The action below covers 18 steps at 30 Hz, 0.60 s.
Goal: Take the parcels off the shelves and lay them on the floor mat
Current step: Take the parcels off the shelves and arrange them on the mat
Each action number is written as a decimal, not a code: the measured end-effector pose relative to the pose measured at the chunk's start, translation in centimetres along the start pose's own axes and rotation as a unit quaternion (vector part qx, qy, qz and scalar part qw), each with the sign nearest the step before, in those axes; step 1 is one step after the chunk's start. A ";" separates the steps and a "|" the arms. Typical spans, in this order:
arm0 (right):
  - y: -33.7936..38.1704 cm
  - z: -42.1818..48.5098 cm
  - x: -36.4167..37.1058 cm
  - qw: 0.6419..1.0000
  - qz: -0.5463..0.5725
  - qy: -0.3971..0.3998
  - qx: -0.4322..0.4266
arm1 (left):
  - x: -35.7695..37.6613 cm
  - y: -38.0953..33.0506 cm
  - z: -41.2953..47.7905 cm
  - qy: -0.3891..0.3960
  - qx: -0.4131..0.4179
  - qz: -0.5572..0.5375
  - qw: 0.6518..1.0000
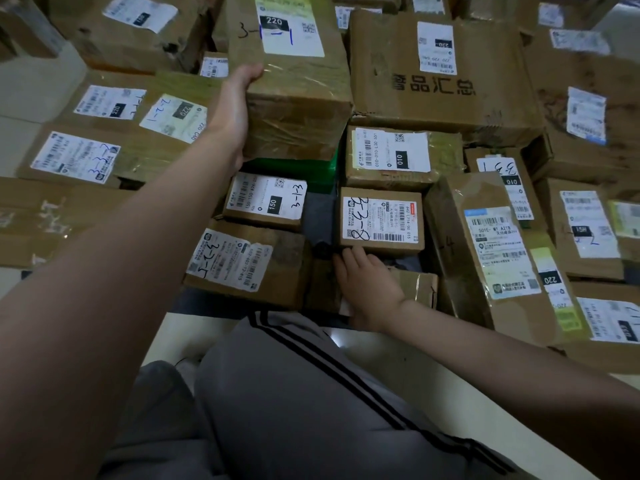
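Observation:
Many brown cardboard parcels with white labels lie packed on a dark floor mat [318, 216]. My left hand [232, 112] grips the left side of a tall parcel marked 3-1-1 [298, 98], thumb on its top face; the parcel stands over a green package [294, 171]. My right hand [367, 285] lies on a small low parcel [419, 284] at the mat's near edge, fingers curled over its far edge and touching the parcel marked 3-3-8 [381, 220]. No shelves are in view.
Parcels marked 3-1-3 [266, 200] and 3-2-5 [242, 261] lie between my hands. A long parcel [491, 251] leans at the right, a large flat box [440, 74] behind. My grey-trousered legs [311, 393] crouch on the pale floor [398, 358].

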State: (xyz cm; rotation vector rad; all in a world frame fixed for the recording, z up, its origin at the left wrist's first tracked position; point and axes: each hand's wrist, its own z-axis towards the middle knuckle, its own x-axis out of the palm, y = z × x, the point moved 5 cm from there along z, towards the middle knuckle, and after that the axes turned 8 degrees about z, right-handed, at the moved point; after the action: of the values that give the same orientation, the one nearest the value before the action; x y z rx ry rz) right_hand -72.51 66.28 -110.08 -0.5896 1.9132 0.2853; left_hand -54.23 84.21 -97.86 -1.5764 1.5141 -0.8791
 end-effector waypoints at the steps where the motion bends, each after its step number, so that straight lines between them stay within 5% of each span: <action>1: -0.2 -0.3 -0.2 1.000 0.004 -0.007 0.004 | 0.1 0.0 0.0 0.003 0.001 0.003 1.000; 18: -1.8 -1.4 -0.7 0.996 0.082 0.005 -0.047 | 2.2 -0.8 0.3 0.018 0.003 -0.003 1.000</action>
State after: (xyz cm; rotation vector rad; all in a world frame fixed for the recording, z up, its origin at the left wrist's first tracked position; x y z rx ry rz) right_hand -72.43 64.30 -108.80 -0.4979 1.9684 0.4812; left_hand -53.50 82.03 -97.35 -1.5707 1.5304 -0.9186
